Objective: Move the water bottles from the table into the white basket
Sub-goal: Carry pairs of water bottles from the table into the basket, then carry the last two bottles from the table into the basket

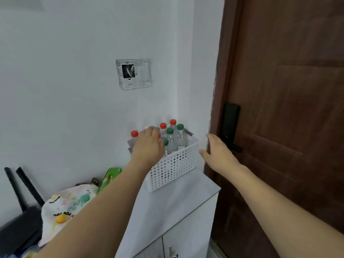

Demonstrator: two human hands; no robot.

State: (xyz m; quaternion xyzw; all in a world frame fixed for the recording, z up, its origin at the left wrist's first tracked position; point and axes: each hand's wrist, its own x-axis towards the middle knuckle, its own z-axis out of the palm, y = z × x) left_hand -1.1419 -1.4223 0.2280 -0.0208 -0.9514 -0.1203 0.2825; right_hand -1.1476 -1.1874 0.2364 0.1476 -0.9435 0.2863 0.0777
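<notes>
Bottles [172, 138] stand upright in the white basket [174, 165] on the table [186, 198]. Left hand [149, 144] covers one — grip apparently closed, hard to tell; lower it straight. Right hand [217, 149], fingers loosely together, holds nothing — steady the rim.

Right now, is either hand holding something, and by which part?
The right hand is open and holds nothing. The left hand lies over the bottles in the white basket; whether it grips one cannot be told.
</notes>
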